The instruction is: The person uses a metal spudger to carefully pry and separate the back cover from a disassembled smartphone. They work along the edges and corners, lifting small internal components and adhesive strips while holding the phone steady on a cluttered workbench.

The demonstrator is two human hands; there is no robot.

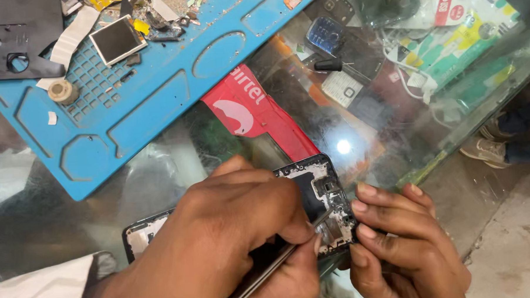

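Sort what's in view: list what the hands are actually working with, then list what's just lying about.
In use:
- opened phone, steadied by the right hand
- thin metal tool, held in the left hand, tip on the phone's inner parts

Lying about:
- blue repair mat
- small screen module
- tape roll
- black cover piece
- keypad phones under the glass counter

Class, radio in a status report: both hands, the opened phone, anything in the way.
Left hand grips thin metal tweezers, tip in opened black phone. Right hand steadies its end. Nothing in the way.

small square screen [118, 39] on blue mat [157, 94]; red label [258, 111] under glass
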